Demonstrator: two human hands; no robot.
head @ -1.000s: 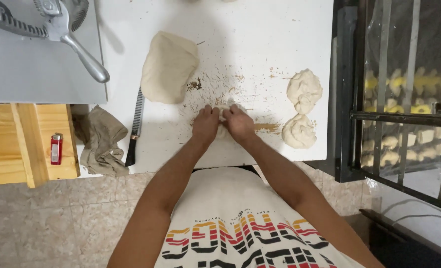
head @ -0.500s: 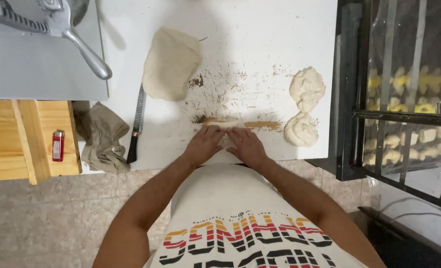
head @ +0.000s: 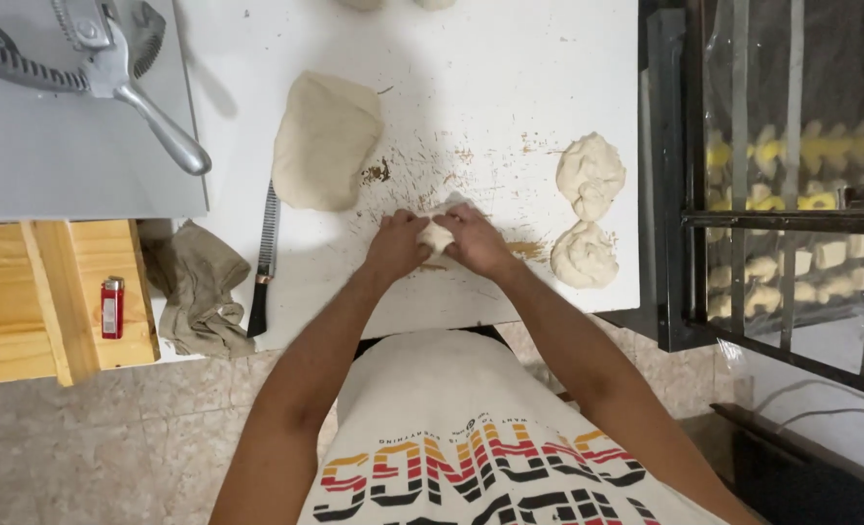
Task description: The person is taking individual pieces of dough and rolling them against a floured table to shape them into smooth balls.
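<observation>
Both hands on one small dough piece (head: 439,233) mid-table (head: 510,87): left hand (head: 398,245) and right hand (head: 473,239) cupped around it, fingers curled, shaping step. Grip tightness hard to judge from above. Two shaped pieces (head: 587,219) sit to the right, the big dough slab (head: 323,139) and knife (head: 263,258) to the left. Next probably needs even rolling pressure.

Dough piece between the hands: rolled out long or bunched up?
Bunched up: the small dough piece shows as a compact lump between left hand and right hand.
</observation>
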